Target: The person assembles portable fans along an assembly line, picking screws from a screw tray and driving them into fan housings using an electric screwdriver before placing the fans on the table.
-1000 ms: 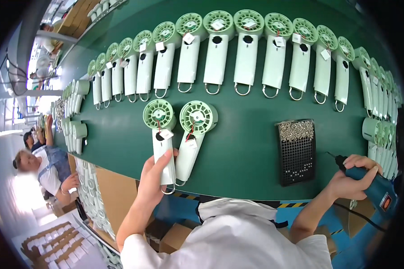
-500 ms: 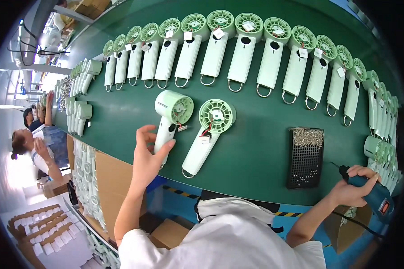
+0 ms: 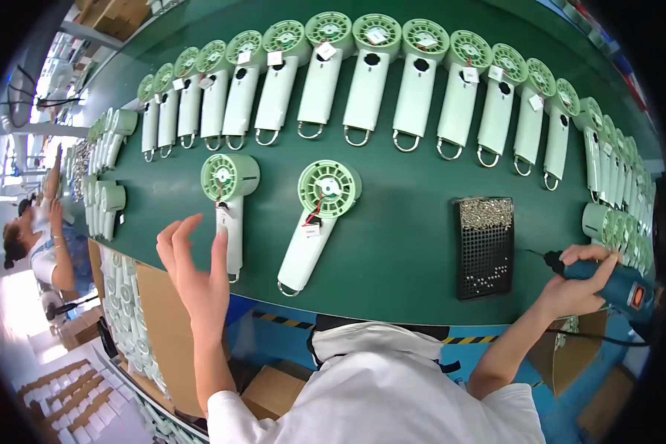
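My left hand (image 3: 200,270) is open, fingers spread, beside a pale green handheld fan (image 3: 234,235) lying on the green table. Its thumb overlaps the fan's handle; I cannot tell whether it touches. That fan's round head shows its ribbed inside, with wires and a small white connector below. To its right lies a second handheld fan (image 3: 308,251), tilted, red wires and a white connector at its neck, a metal loop at its foot. My right hand (image 3: 573,292) grips a teal electric screwdriver (image 3: 621,287), its thin bit pointing left toward a black screw tray (image 3: 484,253).
Small metal screws (image 3: 485,214) fill the tray's far end. Several similar fans (image 3: 368,89) stretch in an arc along the far side, with more at the right edge. Cardboard boxes (image 3: 275,391) stand below the table. Other people (image 3: 48,248) are at the left.
My left hand has let go of the left fan and opened. That fan has been turned so its head faces more to the left. The screwdriver stays in my right hand; the view has shifted.
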The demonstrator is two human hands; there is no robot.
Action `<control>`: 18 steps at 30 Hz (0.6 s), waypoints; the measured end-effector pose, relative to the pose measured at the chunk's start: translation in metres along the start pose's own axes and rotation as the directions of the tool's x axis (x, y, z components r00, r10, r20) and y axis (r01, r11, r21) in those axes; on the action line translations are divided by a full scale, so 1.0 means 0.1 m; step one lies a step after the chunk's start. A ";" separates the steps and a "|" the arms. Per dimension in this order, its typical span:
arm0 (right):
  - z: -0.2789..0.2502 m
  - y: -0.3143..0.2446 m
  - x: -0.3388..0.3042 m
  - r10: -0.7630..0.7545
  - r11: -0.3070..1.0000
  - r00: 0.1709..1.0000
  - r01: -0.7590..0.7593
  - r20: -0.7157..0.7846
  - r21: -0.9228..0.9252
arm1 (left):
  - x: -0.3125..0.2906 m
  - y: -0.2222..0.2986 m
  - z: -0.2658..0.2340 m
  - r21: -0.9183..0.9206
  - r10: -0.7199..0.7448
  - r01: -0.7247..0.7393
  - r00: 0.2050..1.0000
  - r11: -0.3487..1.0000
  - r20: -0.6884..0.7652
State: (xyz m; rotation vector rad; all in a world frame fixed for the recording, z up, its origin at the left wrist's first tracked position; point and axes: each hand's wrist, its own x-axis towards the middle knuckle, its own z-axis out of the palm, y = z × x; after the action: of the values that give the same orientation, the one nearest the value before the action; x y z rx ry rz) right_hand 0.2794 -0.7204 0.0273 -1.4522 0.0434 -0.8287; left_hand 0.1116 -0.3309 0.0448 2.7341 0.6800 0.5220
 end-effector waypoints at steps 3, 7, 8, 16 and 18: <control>-0.02 0.03 0.02 -0.007 1.000 0.994 0.007 0.108 0.001 | 0.06 0.37 0.17 -0.398 0.144 -0.101 0.986 0.912 0.079; -0.13 0.02 0.05 0.004 0.999 0.987 0.005 0.163 -0.054 | 0.30 0.74 0.47 -0.469 0.190 -0.036 0.939 0.883 0.286; -0.13 -0.01 0.04 -0.015 0.994 0.987 0.032 0.158 -0.105 | 0.33 0.80 0.53 -0.525 0.199 0.043 0.896 0.850 0.396; 0.00 -0.04 0.00 -0.009 0.997 0.979 0.025 0.204 -0.076 | 0.07 1.19 0.72 -0.685 0.231 0.244 0.820 0.686 0.524; -0.01 -0.14 0.01 0.025 0.990 0.985 -0.048 0.173 0.132 | -0.05 1.29 0.74 -0.697 0.270 0.251 0.793 0.672 0.546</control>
State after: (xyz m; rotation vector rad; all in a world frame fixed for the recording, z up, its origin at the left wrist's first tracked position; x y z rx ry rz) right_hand 0.2725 -0.7204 0.0401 -1.3845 -0.1145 -0.6616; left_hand 0.1883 -0.4559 0.0220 1.9032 0.1842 -0.1248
